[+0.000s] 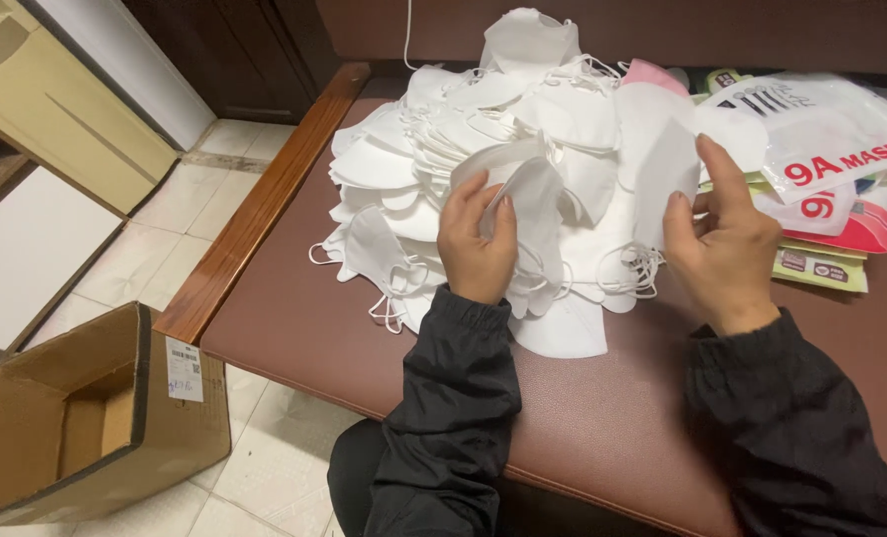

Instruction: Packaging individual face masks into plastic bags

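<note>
A large heap of white folded face masks (443,149) with ear loops lies on a brown padded bench top (364,338). My left hand (476,244) grips one white mask (523,184) at the front of the heap, its fingers curled around the fold. My right hand (724,239) holds up a white flat pouch (662,159) by its edge, pinched between thumb and fingers, just right of the heap. Both sleeves are black.
Printed mask packets (831,149) in white, red and green lie stacked at the right. The bench has a wooden rim (254,209) on its left side. An open cardboard box (85,418) stands on the tiled floor at lower left, beside pale cabinets.
</note>
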